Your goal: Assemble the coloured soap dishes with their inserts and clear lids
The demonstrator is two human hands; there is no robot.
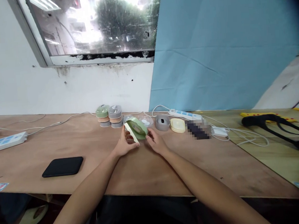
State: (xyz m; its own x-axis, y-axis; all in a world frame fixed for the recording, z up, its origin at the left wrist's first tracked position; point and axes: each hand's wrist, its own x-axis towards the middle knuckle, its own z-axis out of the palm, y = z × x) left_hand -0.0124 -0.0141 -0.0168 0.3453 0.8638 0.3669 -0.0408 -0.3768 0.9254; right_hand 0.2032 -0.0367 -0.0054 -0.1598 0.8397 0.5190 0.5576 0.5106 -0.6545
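Observation:
Over the middle of the table, my left hand [124,143] grips a flat cream panel [132,134] along its edge, thumb at the lower end and fingers at the upper end. My right hand [156,142] pinches the right rim of a green plastic box shell [139,127], tilted so that its hollow side shows. Panel and shell are close together; whether they are joined I cannot tell. Just behind the shell lies a clear plastic lid [147,120]. A grey box [162,122] and a cream box [177,125] stand to the right of my hands.
Stacked small boxes [115,116] stand near the wall. A black flat case [63,166] lies at left. Power strips [185,114] and white cables run along the back. A white adapter [219,131] and a black strap-like object [275,125] are at right.

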